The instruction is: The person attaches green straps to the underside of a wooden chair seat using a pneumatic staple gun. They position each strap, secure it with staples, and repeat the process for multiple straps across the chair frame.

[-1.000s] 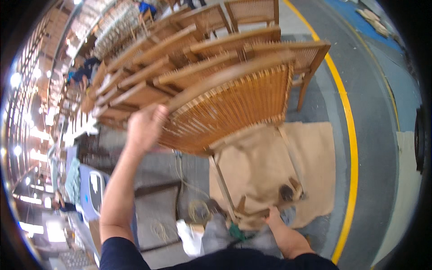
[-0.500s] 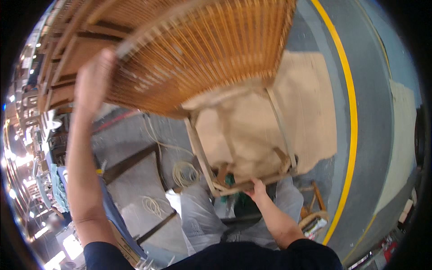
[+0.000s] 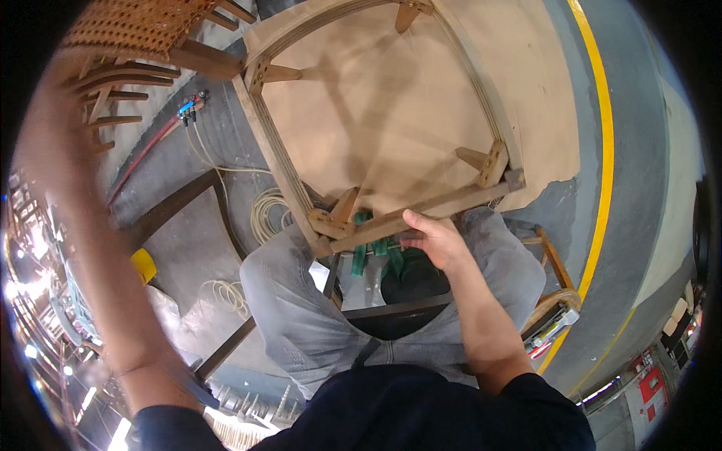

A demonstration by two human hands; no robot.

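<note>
A wooden chair frame (image 3: 277,154) with an open seat and corner braces is tilted in front of my lap. My right hand (image 3: 438,239) grips its near rail, thumb on top and fingers curled beneath. At the upper left, a woven brown chair back (image 3: 139,26) is partly cut off by the picture's edge; a wooden post joins it to the frame's far left corner. My left hand (image 3: 56,128) is raised at the far left, near the woven part. Motion smears its fingers, so its hold cannot be made out.
Brown cardboard (image 3: 549,113) lies on the floor beneath the frame. A coiled pale hose (image 3: 269,214), a red hose (image 3: 147,150) and a dark curved wooden piece (image 3: 169,210) are to the left. A wooden stool-like piece (image 3: 556,263) stands right of my knee, near a yellow floor line (image 3: 604,150).
The woven back has swung from the upper middle to the upper left, and the seat frame now shows from above. My left hand moved left; my right still holds the near rail.
</note>
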